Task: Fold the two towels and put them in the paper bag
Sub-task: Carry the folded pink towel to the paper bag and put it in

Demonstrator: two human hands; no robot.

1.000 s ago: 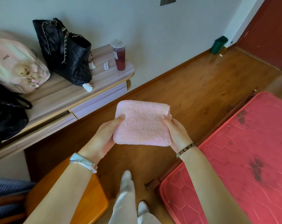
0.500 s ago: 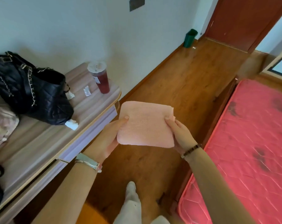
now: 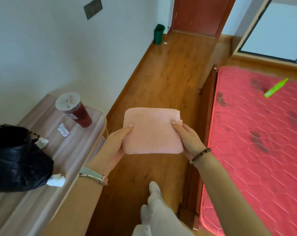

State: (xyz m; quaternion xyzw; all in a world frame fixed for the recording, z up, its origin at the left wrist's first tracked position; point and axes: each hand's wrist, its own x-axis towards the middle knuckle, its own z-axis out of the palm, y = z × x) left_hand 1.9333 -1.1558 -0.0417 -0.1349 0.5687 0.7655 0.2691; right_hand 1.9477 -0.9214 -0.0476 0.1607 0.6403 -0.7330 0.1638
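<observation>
Arms were bare. Wide pale bangle (image 3: 93, 175) with a metal rim at the wrist of left hand (image 3: 115, 147); dark brown bead bracelet (image 3: 200, 155) behind right hand (image 3: 190, 138). Off-white trousers (image 3: 161, 217), white shoe (image 3: 154, 187).

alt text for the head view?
Two hands hold a folded pink towel above a wooden floor, the left hand and right hand pinching opposite edges. A desk on the left bears a black bag and a red drink cup; a red mattress lies on the right.

Bright, even light, brightest in the upper right of the frame. Shadows soft and faint. Mild sheen on the floor (image 3: 163, 86). Wide-angle bending at edges; slight overall softness.
</observation>
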